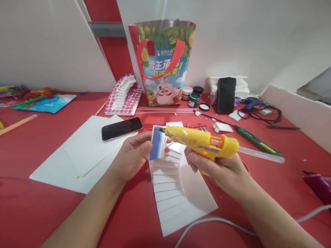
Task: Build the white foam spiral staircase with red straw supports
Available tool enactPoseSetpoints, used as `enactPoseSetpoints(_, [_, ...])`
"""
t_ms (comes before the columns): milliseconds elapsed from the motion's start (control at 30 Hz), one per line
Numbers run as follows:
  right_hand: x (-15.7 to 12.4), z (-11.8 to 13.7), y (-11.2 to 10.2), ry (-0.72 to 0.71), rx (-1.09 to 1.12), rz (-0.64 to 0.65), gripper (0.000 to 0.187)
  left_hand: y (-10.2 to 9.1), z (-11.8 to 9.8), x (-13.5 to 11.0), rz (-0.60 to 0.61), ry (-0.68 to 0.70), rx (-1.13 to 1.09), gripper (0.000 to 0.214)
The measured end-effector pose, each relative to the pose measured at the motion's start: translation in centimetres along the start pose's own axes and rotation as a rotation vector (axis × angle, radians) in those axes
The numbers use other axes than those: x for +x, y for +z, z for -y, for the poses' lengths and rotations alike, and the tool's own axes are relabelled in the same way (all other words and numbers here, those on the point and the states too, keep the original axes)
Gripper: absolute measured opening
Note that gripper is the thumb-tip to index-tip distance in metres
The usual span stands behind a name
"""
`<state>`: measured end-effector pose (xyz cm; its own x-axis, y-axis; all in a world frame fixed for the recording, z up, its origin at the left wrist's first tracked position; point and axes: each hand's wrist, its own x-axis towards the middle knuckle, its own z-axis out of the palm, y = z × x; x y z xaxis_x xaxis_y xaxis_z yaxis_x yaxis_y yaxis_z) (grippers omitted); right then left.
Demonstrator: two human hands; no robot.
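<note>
My left hand (133, 155) pinches a small blue and white card (156, 146) by its left edge, holding it upright. In my right hand (219, 170) is a yellow hot glue gun (192, 137), its dark nozzle pointing left at the card's top edge; whether they touch I cannot tell. A small orange light glows on the gun, and a clear glue stick (262, 155) sticks out behind it. Below both hands lies a white curved staircase model (169, 193) on a white base sheet, its far end partly hidden by the card and my hands.
A white sheet (69, 155) and a phone (122, 129) lie left. Behind stand a pink-dotted model (124, 96), a printed bag (165, 65), paint jars (193, 100) and a dark upright phone (226, 94). A green-handled tool (258, 141) lies right; a white cable (214, 219) crosses the front.
</note>
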<state>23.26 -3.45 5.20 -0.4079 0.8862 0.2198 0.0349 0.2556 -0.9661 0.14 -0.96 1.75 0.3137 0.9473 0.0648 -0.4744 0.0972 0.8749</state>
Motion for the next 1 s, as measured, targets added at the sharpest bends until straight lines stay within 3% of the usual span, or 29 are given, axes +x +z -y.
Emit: enactPoseSetpoints(1000, [0.26,0.54,0.32,-0.003,-0.053,-0.051,0.026,-0.24,-0.09,-0.12,-0.039,-0.009,0.063,0.032])
